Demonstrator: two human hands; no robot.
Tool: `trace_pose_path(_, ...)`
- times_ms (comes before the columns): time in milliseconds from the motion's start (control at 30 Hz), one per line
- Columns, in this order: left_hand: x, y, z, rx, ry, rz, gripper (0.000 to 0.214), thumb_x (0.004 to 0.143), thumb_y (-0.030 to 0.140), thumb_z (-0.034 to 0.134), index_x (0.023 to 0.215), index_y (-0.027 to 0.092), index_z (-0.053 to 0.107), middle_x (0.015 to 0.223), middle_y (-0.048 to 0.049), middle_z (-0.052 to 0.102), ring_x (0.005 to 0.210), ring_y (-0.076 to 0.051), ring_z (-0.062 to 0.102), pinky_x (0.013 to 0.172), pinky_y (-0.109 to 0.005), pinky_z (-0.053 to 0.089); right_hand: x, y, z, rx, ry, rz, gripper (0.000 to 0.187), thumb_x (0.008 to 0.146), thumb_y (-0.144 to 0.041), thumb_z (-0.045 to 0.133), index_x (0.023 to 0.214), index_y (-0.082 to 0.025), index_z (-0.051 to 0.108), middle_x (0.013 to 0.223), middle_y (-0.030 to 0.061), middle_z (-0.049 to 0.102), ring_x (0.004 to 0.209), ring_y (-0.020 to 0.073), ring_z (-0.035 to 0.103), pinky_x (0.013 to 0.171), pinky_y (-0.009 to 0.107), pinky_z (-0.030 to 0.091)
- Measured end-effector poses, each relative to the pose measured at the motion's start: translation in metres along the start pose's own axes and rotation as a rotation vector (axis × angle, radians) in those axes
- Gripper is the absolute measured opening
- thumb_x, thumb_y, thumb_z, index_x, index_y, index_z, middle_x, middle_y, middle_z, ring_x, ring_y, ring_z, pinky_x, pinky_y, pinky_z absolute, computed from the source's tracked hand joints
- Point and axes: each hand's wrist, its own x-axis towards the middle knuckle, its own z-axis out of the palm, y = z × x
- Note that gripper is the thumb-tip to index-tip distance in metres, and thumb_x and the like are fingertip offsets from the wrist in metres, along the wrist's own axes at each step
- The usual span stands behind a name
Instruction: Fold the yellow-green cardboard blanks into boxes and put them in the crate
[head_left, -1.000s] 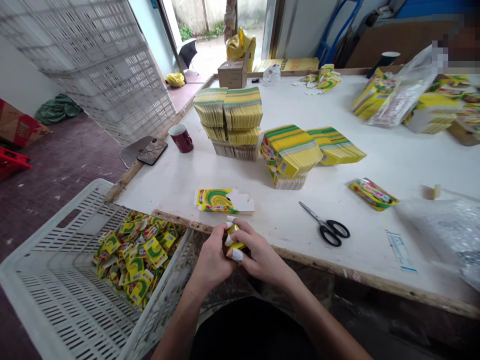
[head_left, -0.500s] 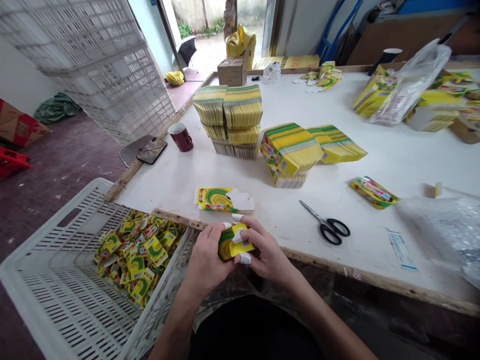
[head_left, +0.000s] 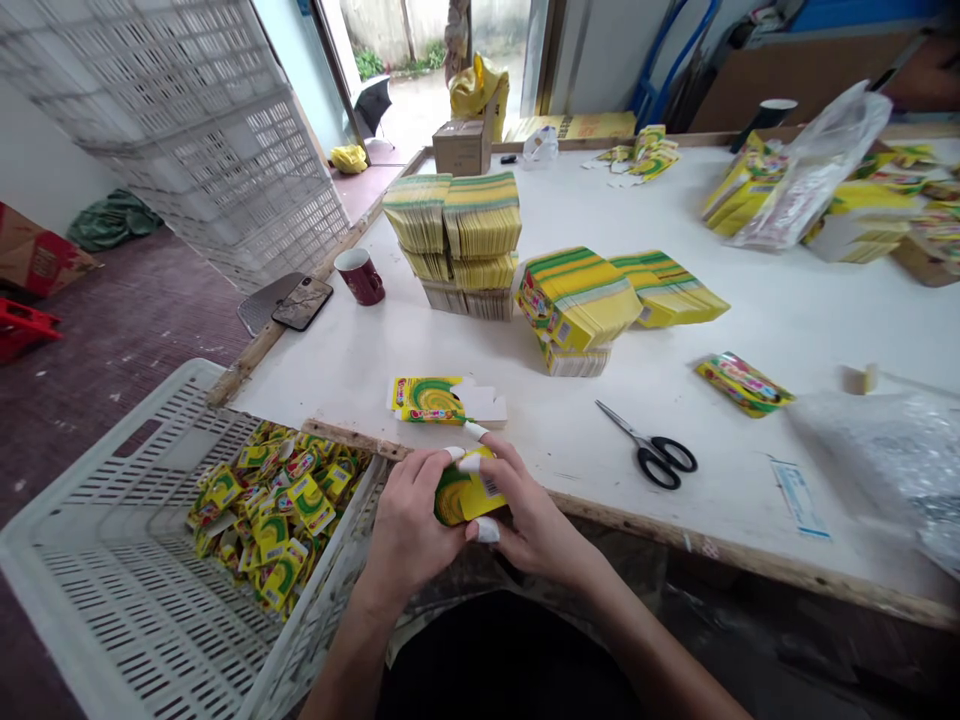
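Note:
Between my hands, just over the table's front edge, is a small yellow-green cardboard box (head_left: 452,497) with a barcoded flap facing right. My left hand (head_left: 415,520) is wrapped round its left side. The fingers of my right hand (head_left: 529,510) close on the flap end, with white tape on several fingertips. On the table just beyond lies a flattened box (head_left: 431,397) of the same print, its white flaps pointing right. Down to the left, a white plastic crate (head_left: 97,560) holds a heap of small yellow-green boxes (head_left: 289,510).
Stacks of flat yellow cartons (head_left: 480,225) and a fanned pile (head_left: 577,295) stand mid-table. Black-handled scissors (head_left: 664,460), a colourful packet (head_left: 744,384) and clear plastic wrap (head_left: 885,460) lie on the right. A maroon mug (head_left: 360,277) and a phone (head_left: 302,303) sit left.
My right fingers have shifted slightly on the box, and the barcoded flap now lies flatter against the box's end. The view has moved slightly; the other things stay put.

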Motion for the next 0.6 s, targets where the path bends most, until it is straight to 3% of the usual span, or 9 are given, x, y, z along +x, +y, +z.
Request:
trace_pose_path(67, 0.000, 0.001, 0.002, -0.022, 0.048, 0.008, 0.055, 0.067, 0.038, 0.074, 0.112, 0.019, 0.048, 0.104, -0.0106, 0.060, 0.095, -0.027, 0.059, 0.084, -0.041, 0.050, 0.000, -0.003, 0.005, 0.098, 0.061, 0.064, 0.064, 0.089, -0.040, 0.057, 0.141, -0.019, 0.026, 0.146, 0.0177, 0.032, 0.136, 0.0273, 0.034, 0.109, 0.041, 0.036)
trace_pose_path(133, 0.001, 0.001, 0.005, -0.018, 0.108, 0.016, 0.051, 0.071, 0.040, 0.071, 0.112, 0.020, 0.049, 0.103, -0.0102, 0.059, 0.095, -0.027, 0.059, 0.084, -0.040, 0.050, 0.000, -0.005, 0.011, 0.168, 0.122, 0.173, 0.065, 0.092, -0.040, 0.050, 0.145, -0.017, 0.020, 0.145, 0.0165, 0.037, 0.135, 0.0255, 0.037, 0.109, 0.039, 0.036)
trace_pose_path(267, 0.000, -0.001, 0.010, 0.067, 0.162, 0.003, 0.045, 0.072, 0.035, 0.070, 0.111, 0.021, 0.050, 0.101, -0.0091, 0.060, 0.096, -0.027, 0.059, 0.085, -0.041, 0.050, 0.003, -0.004, 0.019, 0.177, 0.166, 0.335, 0.053, 0.095, -0.035, 0.042, 0.142, -0.012, 0.032, 0.133, 0.0170, 0.054, 0.120, 0.0247, 0.054, 0.100, 0.038, 0.046)
trace_pose_path(433, -0.003, -0.005, 0.013, 0.052, 0.177, -0.028, 0.047, 0.071, 0.035, 0.072, 0.109, 0.020, 0.049, 0.100, -0.0094, 0.059, 0.093, -0.027, 0.059, 0.082, -0.041, 0.051, 0.006, 0.002, 0.022, 0.095, 0.176, 0.316, 0.048, 0.095, -0.034, 0.038, 0.138, -0.012, 0.040, 0.128, 0.0180, 0.059, 0.110, 0.0252, 0.061, 0.092, 0.039, 0.050)
trace_pose_path(600, -0.004, -0.007, 0.019, -0.005, 0.156, -0.090, 0.047, 0.069, 0.030, 0.071, 0.110, 0.020, 0.051, 0.102, -0.0095, 0.059, 0.095, -0.027, 0.059, 0.083, -0.041, 0.050, 0.012, 0.002, 0.027, -0.043, 0.172, 0.331, 0.044, 0.093, -0.031, 0.041, 0.134, -0.014, 0.044, 0.109, 0.0162, 0.067, 0.089, 0.0250, 0.066, 0.078, 0.038, 0.053)
